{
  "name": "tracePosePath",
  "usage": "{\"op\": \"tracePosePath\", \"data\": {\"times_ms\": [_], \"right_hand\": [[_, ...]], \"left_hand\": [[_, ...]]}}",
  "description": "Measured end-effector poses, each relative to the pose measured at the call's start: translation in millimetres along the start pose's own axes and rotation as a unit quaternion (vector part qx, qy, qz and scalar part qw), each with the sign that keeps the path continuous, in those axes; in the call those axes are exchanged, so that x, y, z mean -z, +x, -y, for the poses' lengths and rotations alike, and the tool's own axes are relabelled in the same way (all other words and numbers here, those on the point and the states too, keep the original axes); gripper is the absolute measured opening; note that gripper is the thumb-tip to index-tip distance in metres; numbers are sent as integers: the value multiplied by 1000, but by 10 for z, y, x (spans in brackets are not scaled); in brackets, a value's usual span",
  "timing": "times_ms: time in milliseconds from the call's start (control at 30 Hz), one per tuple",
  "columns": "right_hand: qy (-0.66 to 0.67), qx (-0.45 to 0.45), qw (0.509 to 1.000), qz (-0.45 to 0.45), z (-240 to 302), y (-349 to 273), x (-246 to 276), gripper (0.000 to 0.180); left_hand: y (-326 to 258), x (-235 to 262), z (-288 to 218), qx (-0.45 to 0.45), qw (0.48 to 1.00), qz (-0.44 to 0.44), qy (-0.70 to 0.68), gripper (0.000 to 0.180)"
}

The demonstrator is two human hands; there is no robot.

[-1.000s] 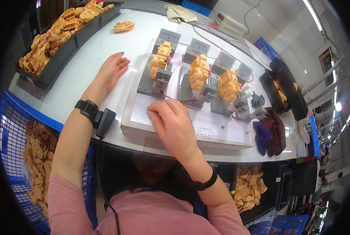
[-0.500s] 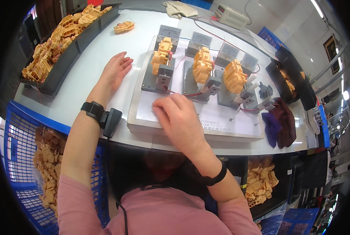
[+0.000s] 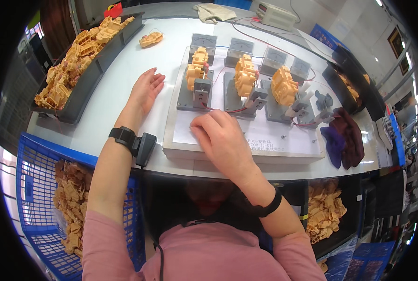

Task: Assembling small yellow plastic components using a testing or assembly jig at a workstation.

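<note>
Yellow-orange moulded plastic assemblies (image 3: 245,77), three in a row, sit up on grey metal stands (image 3: 185,102) across the white rectangular board (image 3: 183,134), square-faced meters (image 3: 240,45) at their far side. All three mounted, so I'd call this a hold-and-check step. I've got the right hand (image 3: 225,140) at the board's near left, fingers curled; whether they grip anything, I can't tell. Left hand (image 3: 146,92), loose and empty over the white table (image 3: 110,103). Lifting a piece would call for fingers clear of the red wires (image 3: 232,111).
</note>
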State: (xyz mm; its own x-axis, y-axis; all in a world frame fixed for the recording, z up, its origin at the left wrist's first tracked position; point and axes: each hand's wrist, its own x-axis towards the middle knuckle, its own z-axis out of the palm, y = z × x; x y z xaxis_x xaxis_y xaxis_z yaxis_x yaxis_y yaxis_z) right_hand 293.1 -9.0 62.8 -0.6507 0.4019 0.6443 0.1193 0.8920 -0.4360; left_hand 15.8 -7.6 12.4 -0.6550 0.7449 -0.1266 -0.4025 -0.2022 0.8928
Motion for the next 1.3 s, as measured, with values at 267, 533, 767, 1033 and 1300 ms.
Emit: {"op": "tracePosePath", "data": {"times_ms": [267, 533, 767, 1033, 1300], "right_hand": [[-2, -4, 1000, 6, -4, -5, 0, 7], [-18, 11, 1000, -4, -14, 2, -6, 4], [11, -1, 999, -30, 6, -18, 7, 9], [89, -34, 992, -79, -106, -301, 677, 15], [-152, -92, 967, -183, -676, -606, 1243, 12]], "left_hand": [[-16, -31, 1, 6, 1000, -12, -2, 42], [2, -36, 3, -1, 1000, -14, -11, 43], [39, 13, 7, -5, 1000, -3, 7, 46], [-714, -25, -352, 34, 997, 61, 16, 44], [-1676, -353, -400, -185, 895, 155, 374, 33]]}}
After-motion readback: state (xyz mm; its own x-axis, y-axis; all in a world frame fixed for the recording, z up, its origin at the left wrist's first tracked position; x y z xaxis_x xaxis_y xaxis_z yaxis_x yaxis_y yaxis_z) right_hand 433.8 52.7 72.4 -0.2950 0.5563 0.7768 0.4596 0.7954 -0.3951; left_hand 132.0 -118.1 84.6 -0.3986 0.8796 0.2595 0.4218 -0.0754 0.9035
